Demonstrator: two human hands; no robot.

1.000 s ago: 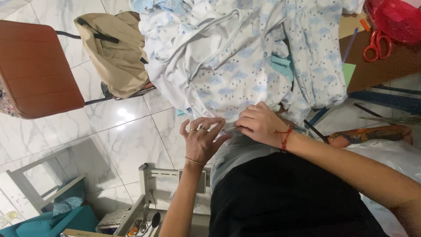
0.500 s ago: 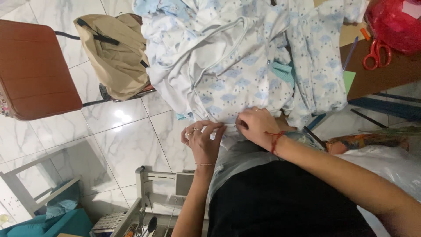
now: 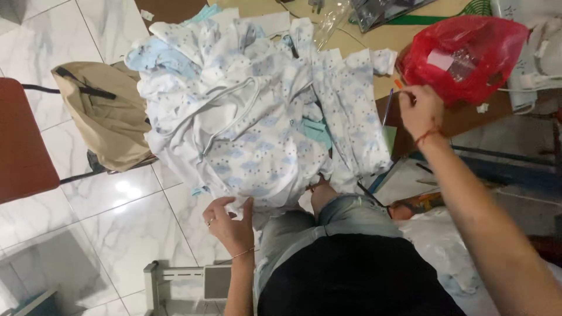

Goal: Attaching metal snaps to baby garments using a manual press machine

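A heap of white baby clothes with blue cloud prints (image 3: pixel 257 117) lies on the brown table (image 3: pixel 374 41) and hangs over its near edge. My left hand (image 3: pixel 231 225) pinches the hanging lower edge of the cloth, just left of my lap. My right hand (image 3: pixel 420 108) is stretched out to the table's right side, beside a red plastic bag (image 3: pixel 462 52). Its fingers are curled where orange-handled scissors (image 3: pixel 398 83) lie. Only a small orange bit shows past the fingers.
A tan bag (image 3: pixel 111 123) rests on a chair at the left, beside a red-brown seat (image 3: pixel 23 140). A white rack (image 3: pixel 175 281) stands on the marble floor (image 3: pixel 117 216). Papers and a clear wrapper (image 3: pixel 333 23) lie at the table's back. A white plastic bag (image 3: pixel 445 234) sits at my right.
My right hand has left the cloth near my lap and reached up right to the scissors by the red bag. My left hand stays on the cloth's edge. The view has tilted up.
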